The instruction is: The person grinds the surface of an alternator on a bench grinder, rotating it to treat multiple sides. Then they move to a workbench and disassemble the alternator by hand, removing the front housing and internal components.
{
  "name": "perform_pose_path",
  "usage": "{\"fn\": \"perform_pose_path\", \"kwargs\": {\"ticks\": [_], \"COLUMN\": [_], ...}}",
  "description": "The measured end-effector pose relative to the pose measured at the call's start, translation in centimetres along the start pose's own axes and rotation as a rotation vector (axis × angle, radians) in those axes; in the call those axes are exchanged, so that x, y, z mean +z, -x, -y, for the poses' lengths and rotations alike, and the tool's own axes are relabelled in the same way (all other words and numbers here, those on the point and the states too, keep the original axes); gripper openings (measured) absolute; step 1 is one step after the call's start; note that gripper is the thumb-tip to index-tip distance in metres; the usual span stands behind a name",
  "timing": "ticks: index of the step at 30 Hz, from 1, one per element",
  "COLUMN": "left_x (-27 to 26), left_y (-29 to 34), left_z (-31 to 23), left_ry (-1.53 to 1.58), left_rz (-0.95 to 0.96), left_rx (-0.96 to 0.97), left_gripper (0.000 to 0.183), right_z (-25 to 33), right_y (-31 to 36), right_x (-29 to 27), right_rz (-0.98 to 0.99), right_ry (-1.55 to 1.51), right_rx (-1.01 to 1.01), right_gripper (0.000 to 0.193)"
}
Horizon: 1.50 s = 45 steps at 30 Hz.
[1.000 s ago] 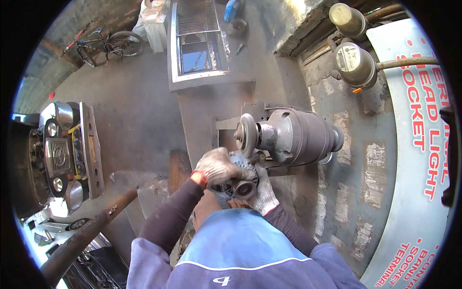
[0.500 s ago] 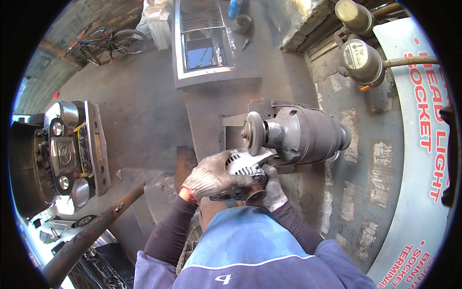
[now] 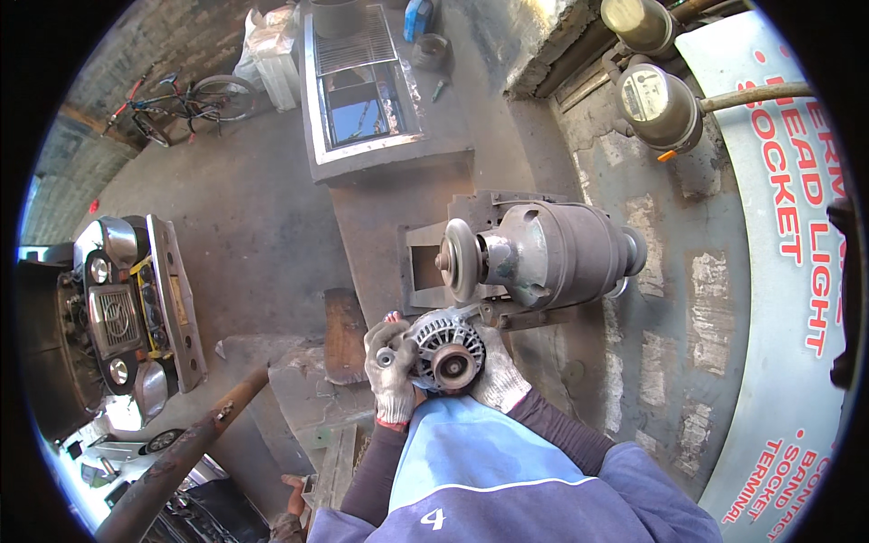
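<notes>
One grey motor [image 3: 563,253], largest item. One finned metal alternator [image 3: 448,351], on my side of the motor's disc wheel [image 3: 464,261]. My gloved right hand [image 3: 499,373], grasping its right side. My gloved left hand [image 3: 391,385], curled at its left; whether gripping, I cannot tell.

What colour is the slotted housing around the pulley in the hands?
Silver-grey: the slotted housing shows best in the head view.

A dusty vehicle-repair workshop, shown by the grey cylindrical metal motor [image 3: 568,253] with its round grey wheel [image 3: 463,261], the silver finned metal alternator [image 3: 449,351], and the black-and-chrome vehicle front [image 3: 112,310] with round headlights [image 3: 119,371].
</notes>
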<state>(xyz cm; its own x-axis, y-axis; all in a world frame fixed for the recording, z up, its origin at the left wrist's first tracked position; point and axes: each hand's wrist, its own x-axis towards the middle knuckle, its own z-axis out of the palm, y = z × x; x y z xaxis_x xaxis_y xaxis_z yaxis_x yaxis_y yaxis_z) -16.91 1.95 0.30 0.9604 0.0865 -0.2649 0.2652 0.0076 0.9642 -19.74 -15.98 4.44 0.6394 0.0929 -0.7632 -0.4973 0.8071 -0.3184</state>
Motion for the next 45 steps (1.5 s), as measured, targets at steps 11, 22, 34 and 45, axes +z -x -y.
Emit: {"fn": "perform_pose_path", "kwargs": {"ticks": [11,22,34,45], "left_x": [-1.2,2.3,6.4,5.6], "left_y": [-1.0,-4.5,-7.6,-5.6], "left_z": [1.0,-1.4,0.7,9.8], "left_ry": [0.226,0.753,0.83,0.788], "left_rz": [0.252,0.253,0.429,0.447], "left_rx": [-0.228,-0.591,-0.856,-0.523], "left_gripper": [0.02,0.018,0.03,0.028], "right_z": [6.9,3.5,3.4,5.2], "right_y": [5.5,5.1,5.5,4.1], "right_x": [0.0,-0.3,3.1,5.0], "right_rz": [0.023,0.03,-0.15,-0.295], "right_ry": [1.241,0.922,1.016,1.296], "right_rx": [-0.274,-0.276,-0.694,-0.533], "right_gripper": [0.115,0.098,0.068,0.067]}}
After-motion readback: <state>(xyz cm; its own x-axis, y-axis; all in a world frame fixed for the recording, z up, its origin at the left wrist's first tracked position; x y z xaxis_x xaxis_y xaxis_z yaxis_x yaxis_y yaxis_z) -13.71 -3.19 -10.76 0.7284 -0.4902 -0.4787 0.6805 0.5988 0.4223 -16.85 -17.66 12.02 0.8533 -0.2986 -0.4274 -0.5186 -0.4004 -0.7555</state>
